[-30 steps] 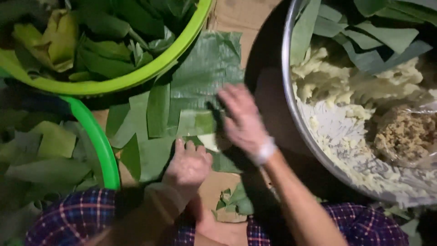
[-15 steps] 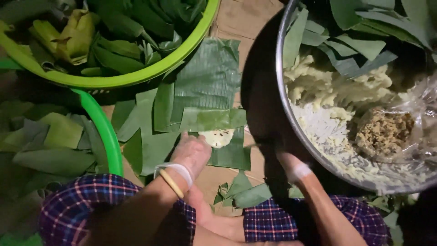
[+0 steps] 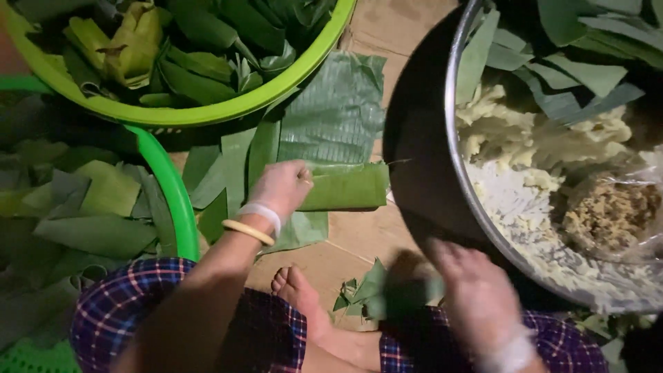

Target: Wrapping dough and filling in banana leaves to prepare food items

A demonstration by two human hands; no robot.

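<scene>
My left hand [image 3: 280,188], in a thin clear glove with a yellow bangle at the wrist, presses down on the left end of a folded banana-leaf packet [image 3: 349,188] lying on flat banana leaves [image 3: 336,114] on the floor. My right hand [image 3: 476,293], also gloved and blurred, hovers low near my knee beside a small strip of green leaf [image 3: 376,290]; whether it grips the strip is unclear. A large metal basin [image 3: 461,173] at right holds pale dough [image 3: 514,135], cut leaf strips and a bag of brownish filling [image 3: 608,214].
A green plastic basin [image 3: 228,110] of wrapped leaf packets sits at top left. A second green basket rim [image 3: 169,193] with stacked leaves is at left. My bare foot [image 3: 297,290] and plaid trousers [image 3: 128,311] are at the bottom. Cardboard [image 3: 387,27] covers the floor.
My left hand moved onto the leaf and the leaf is now folded over the pale filling into a packet. My right hand drew back toward my knee.
</scene>
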